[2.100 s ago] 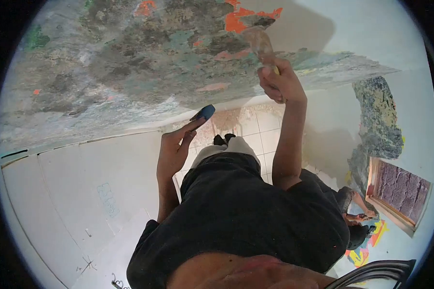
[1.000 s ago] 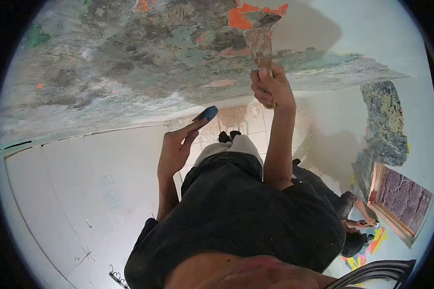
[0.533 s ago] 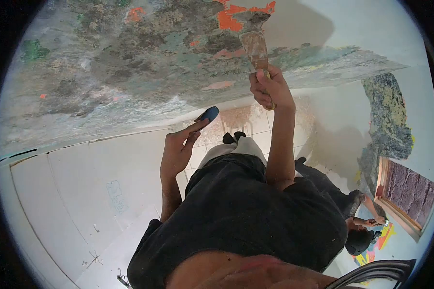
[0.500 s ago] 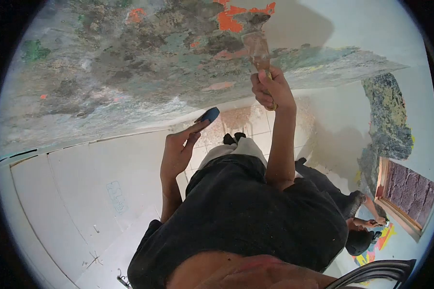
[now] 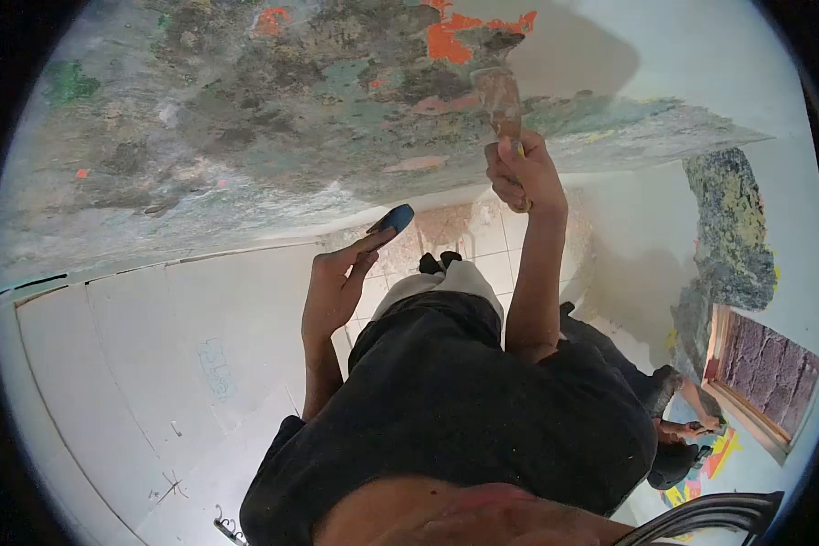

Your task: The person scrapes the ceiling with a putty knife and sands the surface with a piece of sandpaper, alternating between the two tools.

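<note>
My right hand point(image 5: 526, 173) is closed round the yellow-edged handle of a scraper point(image 5: 499, 96). Its wide, dusty blade points up the wall, with its far edge against or very near the stripped surface just below an orange patch point(image 5: 450, 44). Lower and to the left, my left hand point(image 5: 341, 278) pinches a small dark blue object with a rounded end point(image 5: 396, 218); its kind cannot be made out. The left fingers lie along that object, close to the foot of the wall. The wall point(image 5: 273, 118) shows mottled grey, green and orange layers where paint is gone.
A co-worker point(image 5: 673, 437) in dark clothes and a cap works at the right wall, hands near a framed opening point(image 5: 764, 364). Pale tiled floor point(image 5: 490, 232) lies under my feet. White panels point(image 5: 155, 355) stand on the left, and black cables point(image 5: 710, 519) run at lower right.
My right hand and the scraper have shifted slightly right and down in view. The wall patches shift a little too. My left hand stays nearly where it was.
</note>
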`<state>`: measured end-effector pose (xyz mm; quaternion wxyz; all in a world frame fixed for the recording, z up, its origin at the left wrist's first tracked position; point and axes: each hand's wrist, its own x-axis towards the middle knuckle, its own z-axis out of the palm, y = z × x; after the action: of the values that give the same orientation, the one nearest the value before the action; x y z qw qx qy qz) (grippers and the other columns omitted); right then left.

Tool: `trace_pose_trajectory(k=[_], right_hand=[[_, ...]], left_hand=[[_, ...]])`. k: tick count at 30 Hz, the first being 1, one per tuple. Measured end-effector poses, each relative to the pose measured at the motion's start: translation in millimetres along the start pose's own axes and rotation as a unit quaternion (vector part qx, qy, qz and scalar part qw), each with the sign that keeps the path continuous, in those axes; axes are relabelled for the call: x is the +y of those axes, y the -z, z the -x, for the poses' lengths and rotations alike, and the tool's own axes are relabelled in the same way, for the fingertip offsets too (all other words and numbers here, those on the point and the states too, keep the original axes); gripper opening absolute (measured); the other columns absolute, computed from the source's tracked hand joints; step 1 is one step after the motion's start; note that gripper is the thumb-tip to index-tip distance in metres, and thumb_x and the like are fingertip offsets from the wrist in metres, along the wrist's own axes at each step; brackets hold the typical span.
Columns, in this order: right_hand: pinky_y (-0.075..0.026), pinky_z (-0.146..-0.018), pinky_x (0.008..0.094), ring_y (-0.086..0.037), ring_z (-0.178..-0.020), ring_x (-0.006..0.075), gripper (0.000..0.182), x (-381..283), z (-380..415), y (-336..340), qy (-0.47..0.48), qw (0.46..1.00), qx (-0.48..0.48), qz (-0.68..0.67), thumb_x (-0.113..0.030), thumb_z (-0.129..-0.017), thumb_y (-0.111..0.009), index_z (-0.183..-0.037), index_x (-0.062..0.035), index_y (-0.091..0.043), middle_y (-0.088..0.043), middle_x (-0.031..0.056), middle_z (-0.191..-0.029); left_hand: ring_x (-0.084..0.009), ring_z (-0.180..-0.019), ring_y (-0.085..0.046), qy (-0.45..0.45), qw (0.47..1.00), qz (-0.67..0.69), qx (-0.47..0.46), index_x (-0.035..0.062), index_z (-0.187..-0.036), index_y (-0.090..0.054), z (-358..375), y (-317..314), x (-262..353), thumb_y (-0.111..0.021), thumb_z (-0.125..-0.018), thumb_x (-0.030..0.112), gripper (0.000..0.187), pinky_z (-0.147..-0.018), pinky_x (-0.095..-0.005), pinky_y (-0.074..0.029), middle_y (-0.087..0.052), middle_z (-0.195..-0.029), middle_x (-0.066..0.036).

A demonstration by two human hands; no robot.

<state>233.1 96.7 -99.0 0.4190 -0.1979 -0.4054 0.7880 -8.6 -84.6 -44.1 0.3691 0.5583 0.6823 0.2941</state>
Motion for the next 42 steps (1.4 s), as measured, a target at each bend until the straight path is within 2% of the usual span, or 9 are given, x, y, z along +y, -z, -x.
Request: trace_pose_trajectory(k=[10,17,26,29,33,35,36,39,42], right_hand=[[-0.021,-0.029,0.0201,-0.031,-0.036,0.0031,0.023,-5,0,0,0.000,1.000,-0.016,0.025,-0.030,-0.094,-0.064,-0.103,-0.0109,-0.056,-0.039,-0.0020,-0.058],[-0.022,-0.029,0.0189,-0.032,-0.036,0.0026,0.018,-8,0,-3,-0.015,0.999,0.024,0.034,-0.029,-0.095,-0.063,-0.101,-0.0130,-0.056,-0.041,-0.0003,-0.059],[-0.022,-0.029,0.0203,-0.034,-0.035,0.0036,0.031,-19,-16,-28,0.005,0.999,-0.009,0.052,-0.034,-0.093,-0.065,-0.106,-0.0082,-0.056,-0.043,-0.0015,-0.058],[-0.024,-0.029,0.0202,-0.034,-0.035,0.0040,0.031,9,-9,14,-0.022,0.999,-0.003,0.032,-0.032,-0.092,-0.066,-0.109,-0.0088,-0.055,-0.046,-0.0006,-0.059],[-0.027,-0.034,0.0192,-0.036,-0.039,0.0020,0.030,19,5,-16,-0.121,0.990,0.045,0.059,-0.019,-0.091,-0.066,-0.116,-0.0028,-0.062,-0.045,-0.0065,-0.059],[-0.026,-0.034,0.0190,-0.035,-0.039,0.0014,0.026,30,3,-32,-0.111,0.988,0.008,0.105,-0.013,-0.088,-0.065,-0.113,-0.0029,-0.065,-0.048,-0.0071,-0.060],[-0.033,-0.041,0.0199,-0.042,-0.048,0.0026,0.022,21,1,-51,-0.104,0.984,0.006,0.143,-0.008,-0.084,-0.067,-0.105,-0.0032,-0.067,-0.054,-0.0050,-0.069],[-0.047,-0.067,0.0281,-0.059,-0.074,0.0118,0.026,35,-3,-71,0.121,0.944,-0.093,0.294,-0.010,-0.076,-0.078,-0.098,-0.0033,-0.064,-0.064,0.0030,-0.090],[-0.048,-0.068,0.0304,-0.061,-0.075,0.0132,0.029,14,8,-90,0.096,0.902,-0.133,0.398,-0.011,-0.075,-0.079,-0.098,-0.0031,-0.063,-0.066,0.0056,-0.088]], left_hand=[[-0.0265,-0.116,-0.061,0.011,1.000,0.014,0.002,0.0050,-0.122,-0.064,5,6,-6,-0.053,-0.093,0.000,0.032,-0.092,-0.0337,-0.050,-0.064,-0.122,-0.017],[-0.0292,-0.114,-0.063,-0.012,0.999,0.029,-0.025,0.0073,-0.123,-0.064,0,0,-7,-0.053,-0.092,0.000,0.034,-0.091,-0.0345,-0.050,-0.065,-0.121,-0.017],[-0.0299,-0.112,-0.063,-0.023,0.999,0.028,-0.035,0.0087,-0.123,-0.064,-6,4,-5,-0.054,-0.093,0.001,0.033,-0.090,-0.0338,-0.050,-0.064,-0.123,-0.016],[-0.0277,-0.110,-0.065,-0.050,0.998,0.031,-0.006,0.0087,-0.122,-0.065,-1,7,-9,-0.054,-0.093,0.001,0.032,-0.089,-0.0325,-0.050,-0.064,-0.123,-0.015],[-0.0174,-0.096,-0.068,0.011,0.999,0.032,-0.007,0.0046,-0.117,-0.067,1,13,-11,-0.056,-0.094,0.004,0.026,-0.084,-0.0321,-0.052,-0.070,-0.111,-0.015],[-0.0151,-0.087,-0.068,-0.012,0.996,0.090,-0.007,0.0021,-0.114,-0.068,-2,7,-17,-0.058,-0.093,0.004,0.023,-0.079,-0.0304,-0.052,-0.073,-0.099,-0.014],[-0.0145,-0.086,-0.067,-0.007,0.994,0.107,-0.020,0.0018,-0.113,-0.068,-4,8,-13,-0.058,-0.093,0.004,0.023,-0.077,-0.0294,-0.052,-0.073,-0.098,-0.014],[-0.0114,-0.074,-0.063,-0.041,0.989,0.137,-0.026,0.0007,-0.109,-0.069,-12,7,-7,-0.062,-0.090,0.005,0.020,-0.069,-0.0276,-0.050,-0.073,-0.089,-0.011],[-0.0098,-0.064,-0.058,-0.068,0.993,0.098,-0.014,-0.0013,-0.098,-0.068,-21,12,-1,-0.067,-0.087,0.008,0.014,-0.061,-0.0287,-0.048,-0.071,-0.076,-0.007]])
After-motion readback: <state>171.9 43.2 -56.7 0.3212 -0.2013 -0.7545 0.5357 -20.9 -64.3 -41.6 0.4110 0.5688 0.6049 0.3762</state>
